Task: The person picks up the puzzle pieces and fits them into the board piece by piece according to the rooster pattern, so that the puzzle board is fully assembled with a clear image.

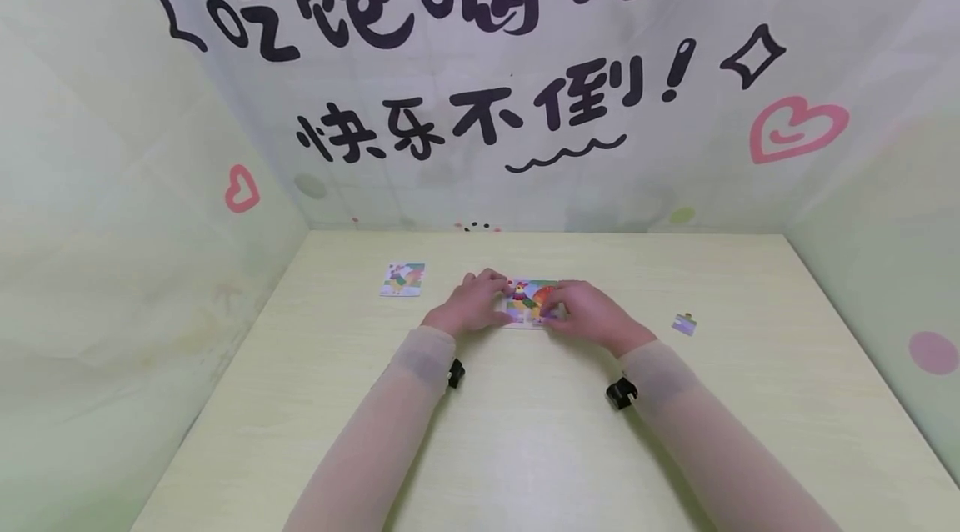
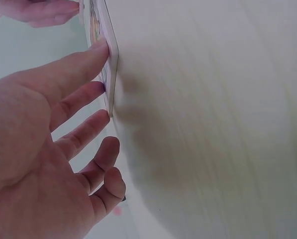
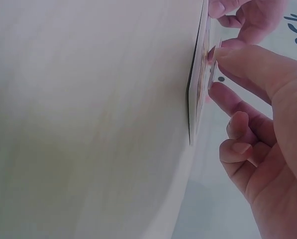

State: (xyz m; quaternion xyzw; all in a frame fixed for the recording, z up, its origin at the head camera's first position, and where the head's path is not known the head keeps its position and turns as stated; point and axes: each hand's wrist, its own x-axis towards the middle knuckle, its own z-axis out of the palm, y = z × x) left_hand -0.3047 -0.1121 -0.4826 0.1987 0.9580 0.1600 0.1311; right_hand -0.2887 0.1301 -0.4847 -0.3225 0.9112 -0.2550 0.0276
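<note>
A small jigsaw board [image 1: 522, 304] with a colourful rooster picture lies on the table between the two hands. My left hand [image 1: 474, 303] holds its left end, the thumb along the near edge and the fingertips at the side and far edge. Over the right part of the board, my right hand [image 1: 594, 313] pinches a thin jigsaw piece [image 3: 213, 73] between thumb and fingers. In the right wrist view the piece stands tilted close over the board's surface, its picture side mostly hidden. The ring and little fingers of that hand curl loosely.
On the pale wooden table [image 1: 517, 449], a rooster picture card [image 1: 402, 280] lies to the left. One loose jigsaw piece [image 1: 684, 323] lies to the right. Printed cloth walls [image 1: 540, 190] enclose the back and sides.
</note>
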